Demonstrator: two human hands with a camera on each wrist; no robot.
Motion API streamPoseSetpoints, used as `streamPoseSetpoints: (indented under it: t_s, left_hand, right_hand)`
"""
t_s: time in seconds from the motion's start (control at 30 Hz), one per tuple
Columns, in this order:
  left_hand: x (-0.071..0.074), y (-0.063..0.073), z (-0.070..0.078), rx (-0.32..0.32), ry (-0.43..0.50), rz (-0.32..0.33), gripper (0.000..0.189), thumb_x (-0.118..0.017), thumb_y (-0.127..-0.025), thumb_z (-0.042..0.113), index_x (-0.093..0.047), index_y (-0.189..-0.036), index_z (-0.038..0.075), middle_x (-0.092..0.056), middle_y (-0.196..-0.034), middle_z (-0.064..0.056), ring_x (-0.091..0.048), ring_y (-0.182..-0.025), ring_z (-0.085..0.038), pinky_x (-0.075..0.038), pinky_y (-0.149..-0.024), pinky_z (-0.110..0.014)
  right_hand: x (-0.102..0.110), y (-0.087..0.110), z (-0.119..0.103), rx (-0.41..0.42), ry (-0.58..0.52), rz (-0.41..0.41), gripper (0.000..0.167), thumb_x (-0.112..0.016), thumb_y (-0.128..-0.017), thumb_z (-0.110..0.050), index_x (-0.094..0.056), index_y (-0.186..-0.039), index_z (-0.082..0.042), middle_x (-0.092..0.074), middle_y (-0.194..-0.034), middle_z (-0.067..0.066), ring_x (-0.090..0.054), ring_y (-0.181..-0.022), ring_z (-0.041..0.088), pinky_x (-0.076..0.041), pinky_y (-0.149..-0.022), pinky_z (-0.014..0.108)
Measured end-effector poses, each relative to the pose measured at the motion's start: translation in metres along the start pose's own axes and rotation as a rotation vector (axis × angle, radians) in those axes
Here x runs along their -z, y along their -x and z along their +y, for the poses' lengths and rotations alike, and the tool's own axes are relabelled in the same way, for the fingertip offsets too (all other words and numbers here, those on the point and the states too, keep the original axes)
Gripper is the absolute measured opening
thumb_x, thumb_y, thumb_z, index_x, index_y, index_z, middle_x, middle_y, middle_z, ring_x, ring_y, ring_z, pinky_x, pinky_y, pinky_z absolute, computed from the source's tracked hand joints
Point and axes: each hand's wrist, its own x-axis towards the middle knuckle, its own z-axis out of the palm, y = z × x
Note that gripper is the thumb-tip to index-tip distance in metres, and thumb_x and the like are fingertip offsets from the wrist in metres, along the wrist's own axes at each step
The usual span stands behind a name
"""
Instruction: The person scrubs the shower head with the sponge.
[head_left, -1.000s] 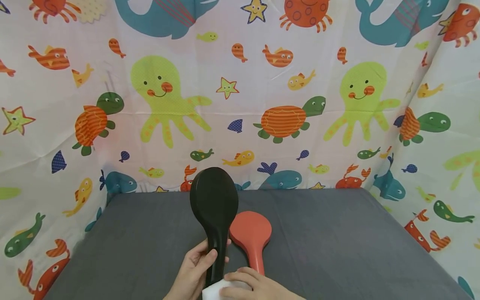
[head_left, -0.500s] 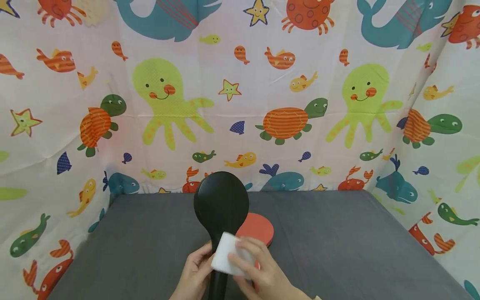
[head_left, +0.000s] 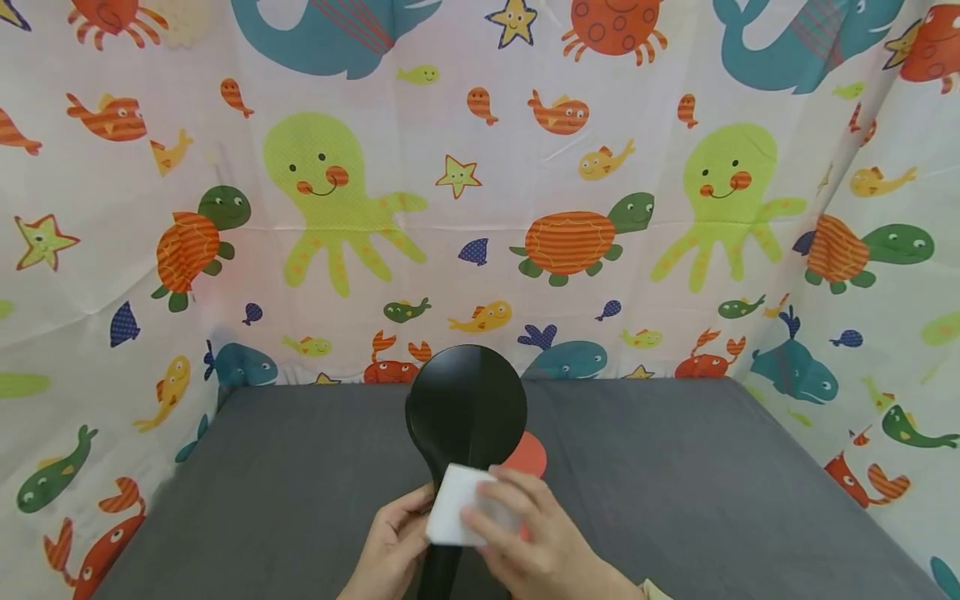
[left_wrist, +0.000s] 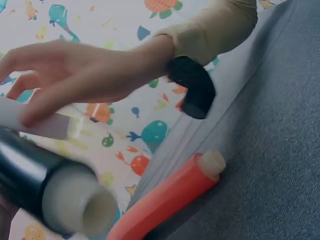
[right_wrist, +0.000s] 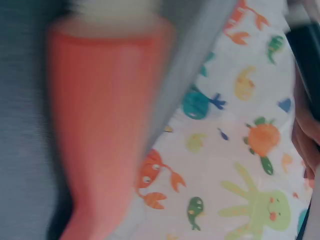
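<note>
A black hand shower head (head_left: 467, 404) stands upright in the head view, its round face turned toward me. My left hand (head_left: 393, 537) grips its handle from the left. In my right hand (head_left: 536, 537) is a white sponge block (head_left: 454, 507), pinched between fingers and thumb and overlapping the upper handle just under the round head. The left wrist view shows the hollow pale connector (left_wrist: 85, 205) at the handle's end. Behind lies a red shower head (head_left: 529, 454), mostly hidden by the black one; its pale-tipped handle (left_wrist: 167, 197) shows low in the left wrist view.
A grey cloth (head_left: 315, 475) covers the table. Around it hangs a white curtain (head_left: 450, 225) printed with sea animals, meeting the table's back edge and both sides. A black wrist strap (left_wrist: 195, 90) sits on the right arm, below a light sleeve (left_wrist: 220, 30).
My right hand has raised the sponge from the lower handle to just below the round head. The black shower head has turned its face toward me and shifted right, covering more of the red one.
</note>
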Motion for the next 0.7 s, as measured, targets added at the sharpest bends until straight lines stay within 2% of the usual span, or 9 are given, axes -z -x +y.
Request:
streamPoseSetpoints:
  t_s: [0.1,0.2,0.3,0.43,0.5,0.53,0.57,0.63,0.7]
  left_hand:
    - [-0.002,0.0,-0.001,0.016,0.004,-0.008,0.042,-0.03,-0.096,-0.01,-0.049,-0.132,0.003,-0.059,-0.117,-0.009,-0.061,-0.102,-0.019,-0.051,-0.085,-0.029]
    - [-0.001,0.0,-0.001,0.037,0.026,0.003,0.043,-0.028,-0.097,-0.009,-0.048,-0.133,0.004,-0.059,-0.119,-0.01,-0.059,-0.104,-0.019,-0.05,-0.087,-0.03]
    - [0.0,0.0,0.001,0.06,0.091,0.022,0.044,-0.024,-0.099,-0.008,-0.046,-0.135,0.005,-0.056,-0.126,-0.011,-0.055,-0.113,-0.022,-0.046,-0.094,-0.036]
    - [0.002,0.0,0.004,0.084,0.209,0.016,0.045,-0.02,-0.101,-0.004,-0.04,-0.139,0.005,-0.049,-0.135,-0.011,-0.047,-0.123,-0.027,-0.035,-0.102,-0.045]
    - [0.002,0.0,0.005,0.083,0.233,0.012,0.045,-0.019,-0.101,-0.004,-0.041,-0.139,0.005,-0.049,-0.135,-0.01,-0.047,-0.123,-0.026,-0.035,-0.102,-0.046]
    - [0.002,0.0,0.006,0.087,0.237,0.004,0.045,-0.019,-0.101,-0.003,-0.041,-0.139,0.005,-0.05,-0.134,-0.011,-0.047,-0.123,-0.024,-0.035,-0.102,-0.045]
    - [0.001,0.0,0.006,0.088,0.232,0.0,0.045,-0.019,-0.101,-0.003,-0.042,-0.138,0.005,-0.05,-0.134,-0.01,-0.047,-0.123,-0.022,-0.036,-0.102,-0.043]
    - [0.0,0.0,0.005,0.083,0.207,-0.003,0.044,-0.02,-0.1,-0.004,-0.044,-0.136,0.002,-0.053,-0.13,-0.011,-0.05,-0.119,-0.02,-0.04,-0.1,-0.039]
    - [-0.001,0.0,0.002,0.063,0.179,-0.015,0.042,-0.02,-0.099,-0.006,-0.045,-0.133,-0.002,-0.054,-0.126,-0.012,-0.051,-0.115,-0.019,-0.043,-0.097,-0.034]
  right_hand:
    - [-0.001,-0.004,0.002,-0.117,0.006,0.096,0.03,-0.053,-0.092,-0.021,-0.059,-0.115,-0.002,-0.05,-0.114,0.025,-0.047,-0.105,0.037,-0.047,-0.088,0.033]
    - [-0.005,0.003,-0.004,-0.12,-0.046,0.078,0.032,-0.053,-0.092,-0.021,-0.058,-0.116,-0.001,-0.048,-0.115,0.026,-0.046,-0.105,0.033,-0.046,-0.087,0.032]
    - [-0.007,0.018,-0.014,-0.072,-0.194,-0.072,0.035,-0.054,-0.094,-0.027,-0.054,-0.12,-0.003,-0.044,-0.119,0.022,-0.044,-0.108,0.029,-0.045,-0.089,0.029]
    - [0.002,0.033,-0.024,-0.238,-0.572,-0.38,0.041,-0.055,-0.095,-0.026,-0.042,-0.129,-0.009,-0.04,-0.128,0.014,-0.043,-0.116,0.019,-0.044,-0.093,0.026]
    - [0.004,0.035,-0.023,-0.264,-0.607,-0.42,0.04,-0.054,-0.096,-0.025,-0.039,-0.129,-0.01,-0.04,-0.127,0.011,-0.044,-0.116,0.017,-0.045,-0.093,0.025]
    - [0.004,0.034,-0.022,-0.261,-0.608,-0.394,0.04,-0.054,-0.095,-0.025,-0.04,-0.129,-0.009,-0.041,-0.127,0.013,-0.044,-0.115,0.018,-0.045,-0.092,0.026]
    - [0.001,0.033,-0.018,-0.203,-0.547,-0.342,0.039,-0.055,-0.095,-0.025,-0.043,-0.126,-0.007,-0.04,-0.125,0.015,-0.045,-0.114,0.021,-0.046,-0.09,0.027]
    - [-0.003,0.028,-0.013,-0.15,-0.389,-0.197,0.037,-0.057,-0.093,-0.026,-0.048,-0.121,-0.003,-0.039,-0.121,0.018,-0.043,-0.11,0.024,-0.046,-0.086,0.025]
    - [-0.007,0.022,-0.008,-0.154,-0.239,-0.053,0.037,-0.059,-0.09,-0.026,-0.051,-0.116,-0.001,-0.038,-0.118,0.021,-0.041,-0.107,0.026,-0.044,-0.08,0.024]
